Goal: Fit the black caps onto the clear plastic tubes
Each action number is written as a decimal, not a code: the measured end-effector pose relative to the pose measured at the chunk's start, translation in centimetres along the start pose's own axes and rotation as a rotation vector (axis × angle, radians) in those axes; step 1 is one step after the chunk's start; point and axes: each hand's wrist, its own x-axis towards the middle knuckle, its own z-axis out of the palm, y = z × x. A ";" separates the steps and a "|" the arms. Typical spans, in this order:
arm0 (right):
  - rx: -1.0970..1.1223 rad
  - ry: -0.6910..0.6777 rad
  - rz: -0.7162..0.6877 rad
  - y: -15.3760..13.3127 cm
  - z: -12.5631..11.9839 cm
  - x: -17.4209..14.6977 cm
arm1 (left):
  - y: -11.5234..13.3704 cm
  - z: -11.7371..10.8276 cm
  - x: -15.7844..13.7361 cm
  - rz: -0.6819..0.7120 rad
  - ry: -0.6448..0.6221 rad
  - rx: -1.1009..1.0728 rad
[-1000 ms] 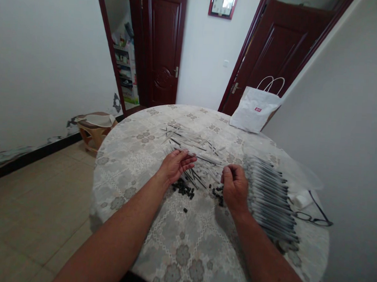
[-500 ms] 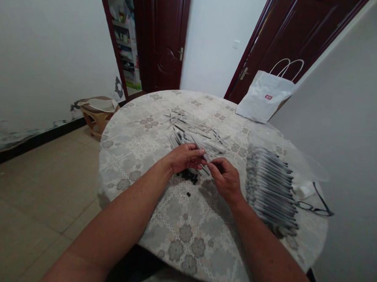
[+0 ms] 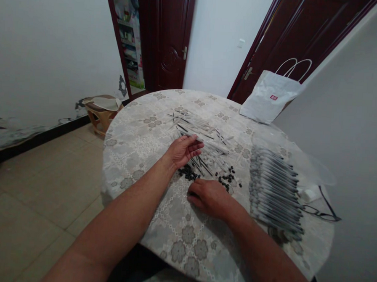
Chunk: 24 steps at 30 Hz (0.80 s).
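Observation:
My left hand point(image 3: 184, 152) is raised over the loose pen parts, with a slim whitish pen barrel point(image 3: 200, 139) pinched between thumb and forefinger. Its other fingers are loosely curled. Low on the tablecloth, my right hand point(image 3: 210, 197) has its fingertips drawn together; whatever they grip is hidden. Small black pieces like pen plugs lie in one pile point(image 3: 188, 173) below my left hand and in a scattered group point(image 3: 227, 176) beyond my right hand. Past my left hand spreads a loose heap of white barrels and dark thin rods point(image 3: 195, 123).
Rows of grey pens with dark tips point(image 3: 276, 192) are stacked at the right, beside eyeglasses point(image 3: 322, 213) and clear plastic film point(image 3: 316, 168). A white paper bag point(image 3: 269, 99) stands at the back right of the round table point(image 3: 127, 154). A wooden stool point(image 3: 103, 115) is on the left.
My right hand has left the pen barrel and come down toward me, over the spot where a lone black piece lay. My left hand keeps the barrel, slightly higher.

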 end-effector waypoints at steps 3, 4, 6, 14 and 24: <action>0.007 0.031 -0.012 0.1 0.2 0.1 | 0.0 0.0 0.0 0.000 0.007 0.004; 0.049 0.075 -0.003 0.3 0.2 0.1 | 0.0 0.1 -0.1 0.001 0.008 0.004; 0.193 0.235 0.052 1.2 0.3 0.2 | -0.1 0.1 -0.2 0.002 0.002 0.008; 0.930 0.856 0.430 4.4 -0.1 0.6 | -0.4 0.4 -0.6 -0.042 -0.112 0.076; 1.185 0.991 0.451 5.5 0.2 1.2 | -1.1 0.9 -1.1 -0.086 -0.210 0.226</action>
